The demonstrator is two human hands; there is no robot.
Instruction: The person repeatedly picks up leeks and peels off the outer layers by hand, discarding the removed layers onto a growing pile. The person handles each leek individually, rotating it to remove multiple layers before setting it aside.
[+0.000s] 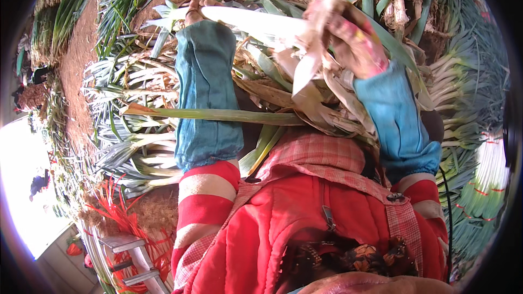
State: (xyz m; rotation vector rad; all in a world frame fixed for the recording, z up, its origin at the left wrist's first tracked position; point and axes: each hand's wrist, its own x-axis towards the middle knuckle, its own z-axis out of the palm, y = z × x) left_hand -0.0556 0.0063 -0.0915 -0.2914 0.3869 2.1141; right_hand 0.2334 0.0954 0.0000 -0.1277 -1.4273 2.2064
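Observation:
A large leek [257, 24], its white stalk overexposed in the sunlight, lies crosswise between my two hands. My left hand [195, 13] grips it near the green leaf end, and most of its fingers are behind the stalk. At the other end my right hand [353, 36], which is blurred and has pink and yellow patches on it, holds a bunch of pale outer leaves [308, 63] that hang from the stalk. Dry, torn husk leaves [271, 90] are heaped below on my lap. One long flattened leaf [220, 114] lies across my left sleeve.
Untrimmed leeks with roots [394, 0] lie ahead. Rows of cleaned leeks [453, 73] are at the right, beside bundles tied with red bands [486, 188]. More leeks [139, 143] lie at the left. Red plastic strips [118, 204] hang near a metal stand [135, 253].

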